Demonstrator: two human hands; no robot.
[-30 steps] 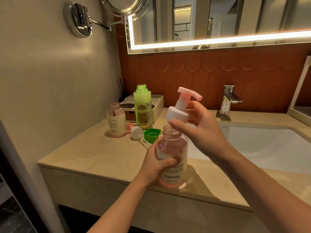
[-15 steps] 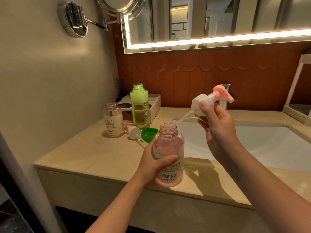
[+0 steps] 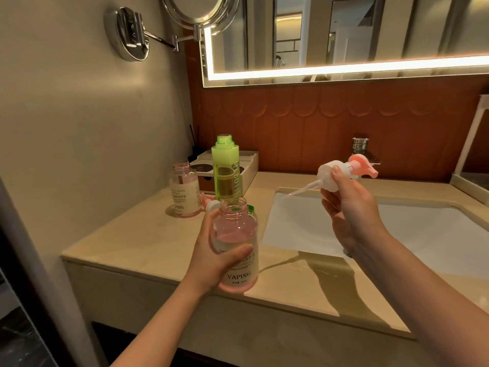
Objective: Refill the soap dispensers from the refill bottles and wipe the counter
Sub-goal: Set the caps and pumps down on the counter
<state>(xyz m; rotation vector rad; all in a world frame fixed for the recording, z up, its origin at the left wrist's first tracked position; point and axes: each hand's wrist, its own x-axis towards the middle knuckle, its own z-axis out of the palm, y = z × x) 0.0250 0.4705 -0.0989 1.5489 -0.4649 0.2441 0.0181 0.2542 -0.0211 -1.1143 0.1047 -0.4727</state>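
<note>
My left hand (image 3: 211, 260) grips the opened pink dispenser (image 3: 238, 234) near the counter (image 3: 132, 242) edge, my right hand (image 3: 349, 215) pinches the pump (image 3: 341, 173) over the sink (image 3: 304, 226), so next, I think, I must free a hand for the green refill bottle (image 3: 226, 170).

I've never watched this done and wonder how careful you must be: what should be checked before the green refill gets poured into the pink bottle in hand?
1. The pink dispenser bottle is open, pump off: ok.
2. The left hand grips it round the body: ok.
3. The green refill bottle is uncapped and upright: ok.
4. The right hand is free to pour: not ok, it holds the pump head.
5. Its tube hangs over the sink, not the counter: ok.
6. The bottle rests on the counter: cannot tell.
</note>
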